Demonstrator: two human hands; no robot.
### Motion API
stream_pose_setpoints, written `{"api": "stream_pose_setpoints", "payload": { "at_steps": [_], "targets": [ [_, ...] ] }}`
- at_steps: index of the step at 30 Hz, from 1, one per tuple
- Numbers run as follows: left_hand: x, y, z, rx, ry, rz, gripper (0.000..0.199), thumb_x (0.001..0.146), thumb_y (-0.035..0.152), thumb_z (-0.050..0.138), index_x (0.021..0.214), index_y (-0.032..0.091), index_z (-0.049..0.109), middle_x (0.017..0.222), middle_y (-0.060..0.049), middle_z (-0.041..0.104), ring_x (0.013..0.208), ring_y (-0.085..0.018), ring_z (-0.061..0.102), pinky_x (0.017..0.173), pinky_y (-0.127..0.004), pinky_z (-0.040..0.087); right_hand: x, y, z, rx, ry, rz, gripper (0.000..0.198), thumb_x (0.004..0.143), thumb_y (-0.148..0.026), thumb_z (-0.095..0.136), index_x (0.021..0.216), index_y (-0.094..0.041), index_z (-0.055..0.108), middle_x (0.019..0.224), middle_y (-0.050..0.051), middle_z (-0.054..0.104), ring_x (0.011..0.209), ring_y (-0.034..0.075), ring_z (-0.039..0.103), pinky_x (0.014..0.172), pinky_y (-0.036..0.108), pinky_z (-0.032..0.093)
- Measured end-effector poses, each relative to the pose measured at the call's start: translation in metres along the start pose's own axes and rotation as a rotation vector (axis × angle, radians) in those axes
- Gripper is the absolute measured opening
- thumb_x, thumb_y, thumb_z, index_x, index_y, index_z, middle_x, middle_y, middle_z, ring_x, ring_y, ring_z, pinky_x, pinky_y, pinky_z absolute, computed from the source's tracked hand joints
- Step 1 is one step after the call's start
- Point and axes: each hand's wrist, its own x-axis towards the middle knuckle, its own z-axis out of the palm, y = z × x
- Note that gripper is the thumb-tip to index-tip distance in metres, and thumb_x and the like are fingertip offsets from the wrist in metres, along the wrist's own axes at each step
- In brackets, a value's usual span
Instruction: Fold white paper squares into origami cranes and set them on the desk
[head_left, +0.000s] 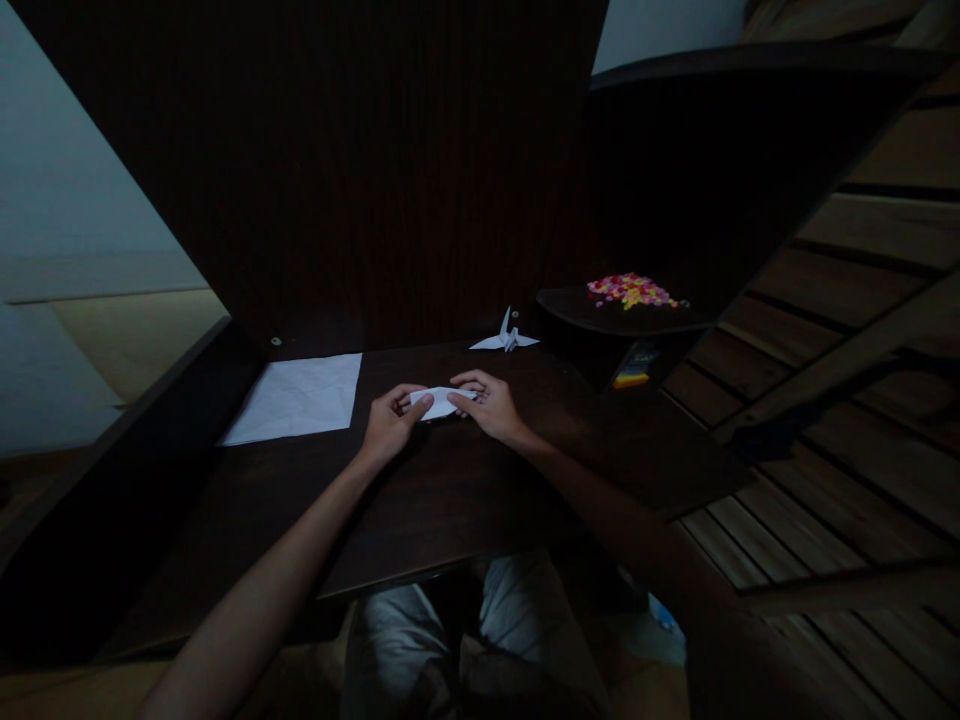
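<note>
A small piece of folded white paper (439,401) is held between my two hands, just over the dark desk top (465,500). My left hand (392,418) pinches its left end, thumb on top and fingers behind. On the other end, my right hand (491,405) grips it the same way, with the thumb pressed on the upper face. Both thumbs point inward along the paper. Beyond the hands, near the back panel, stands a white origami crane (508,335) with its wings spread. The underside of the folded paper is hidden.
White paper sheets (300,400) lie at the desk's left. A small corner shelf (600,313) on the right bears a heap of colourful small pieces (634,291); below it is a yellow-edged item (631,380). A dark side panel (112,480) bounds the left.
</note>
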Motion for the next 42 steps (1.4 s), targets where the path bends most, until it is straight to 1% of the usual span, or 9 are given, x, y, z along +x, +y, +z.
{"api": "stream_pose_setpoints", "payload": {
  "at_steps": [3, 7, 10, 13, 15, 19, 27, 35, 42],
  "targets": [
    [0.000, 0.001, -0.002, 0.012, -0.039, -0.034, 0.047, 0.063, 0.052, 0.074, 0.087, 0.012, 0.066, 0.079, -0.007, 0.071, 0.070, -0.020, 0.064, 0.061, -0.029, 0.049, 0.001, 0.001, -0.001, -0.010, 0.030, -0.003, 0.030, 0.070, -0.037, 0.071, 0.090, -0.018, 0.060, 0.067, -0.001, 0.062, 0.051, 0.011, 0.057, 0.049, 0.023, 0.047],
    [-0.002, 0.007, -0.002, 0.056, -0.167, -0.090, 0.045, 0.059, 0.046, 0.077, 0.087, 0.013, 0.069, 0.080, -0.007, 0.071, 0.067, -0.019, 0.064, 0.061, -0.029, 0.049, 0.002, 0.001, -0.001, 0.025, 0.056, 0.000, 0.035, 0.069, -0.036, 0.072, 0.095, -0.019, 0.056, 0.062, -0.004, 0.058, 0.049, 0.010, 0.055, 0.048, 0.022, 0.045],
    [-0.004, 0.009, 0.000, 0.038, -0.208, -0.102, 0.041, 0.061, 0.046, 0.076, 0.084, 0.013, 0.069, 0.077, -0.006, 0.071, 0.065, -0.018, 0.063, 0.061, -0.029, 0.049, 0.004, 0.003, 0.000, 0.112, 0.075, 0.035, 0.048, 0.065, -0.036, 0.075, 0.103, -0.020, 0.051, 0.071, -0.003, 0.062, 0.057, 0.012, 0.060, 0.054, 0.024, 0.049],
    [-0.004, 0.007, 0.003, -0.003, -0.163, -0.081, 0.039, 0.063, 0.048, 0.074, 0.081, 0.014, 0.067, 0.073, -0.005, 0.070, 0.064, -0.018, 0.063, 0.062, -0.029, 0.049, 0.006, 0.005, 0.001, 0.141, 0.061, 0.072, 0.055, 0.057, -0.034, 0.079, 0.103, -0.021, 0.051, 0.079, -0.001, 0.064, 0.068, 0.013, 0.063, 0.064, 0.026, 0.052],
    [-0.003, 0.004, 0.004, -0.029, -0.124, -0.070, 0.040, 0.063, 0.049, 0.074, 0.080, 0.014, 0.065, 0.072, -0.004, 0.070, 0.064, -0.017, 0.062, 0.063, -0.029, 0.048, 0.007, 0.008, 0.002, 0.108, 0.016, 0.086, 0.047, 0.055, -0.035, 0.080, 0.093, -0.019, 0.056, 0.076, 0.000, 0.064, 0.068, 0.013, 0.062, 0.065, 0.026, 0.051],
    [-0.001, -0.001, 0.005, -0.033, -0.103, -0.057, 0.041, 0.065, 0.051, 0.072, 0.081, 0.014, 0.064, 0.073, -0.004, 0.069, 0.066, -0.017, 0.062, 0.064, -0.028, 0.047, 0.006, 0.011, 0.004, 0.069, -0.053, 0.086, 0.034, 0.061, -0.043, 0.075, 0.076, -0.017, 0.060, 0.073, 0.002, 0.064, 0.065, 0.013, 0.060, 0.061, 0.026, 0.049],
    [-0.003, -0.004, 0.005, 0.089, -0.067, 0.032, 0.038, 0.070, 0.049, 0.069, 0.082, 0.013, 0.067, 0.072, -0.003, 0.067, 0.063, -0.015, 0.059, 0.058, -0.024, 0.045, 0.002, 0.006, 0.004, -0.055, -0.119, 0.008, 0.031, 0.073, -0.046, 0.065, 0.073, -0.015, 0.062, 0.066, 0.000, 0.059, 0.059, 0.011, 0.053, 0.057, 0.024, 0.043],
    [-0.003, -0.003, 0.002, 0.067, -0.137, 0.017, 0.036, 0.073, 0.048, 0.066, 0.083, 0.013, 0.073, 0.072, -0.004, 0.069, 0.060, -0.015, 0.058, 0.054, -0.024, 0.043, 0.001, 0.001, 0.003, -0.093, -0.124, 0.012, 0.035, 0.075, -0.051, 0.062, 0.069, -0.016, 0.059, 0.059, -0.002, 0.054, 0.052, 0.010, 0.047, 0.052, 0.023, 0.039],
    [-0.004, -0.001, 0.005, 0.050, -0.056, 0.047, 0.052, 0.070, 0.042, 0.071, 0.114, 0.016, 0.066, 0.091, -0.007, 0.072, 0.075, -0.018, 0.063, 0.069, -0.031, 0.050, 0.000, 0.002, 0.001, -0.152, -0.163, -0.012, 0.035, 0.081, -0.049, 0.055, 0.069, -0.017, 0.059, 0.058, -0.003, 0.051, 0.053, 0.010, 0.047, 0.054, 0.023, 0.039]
  ]
}}
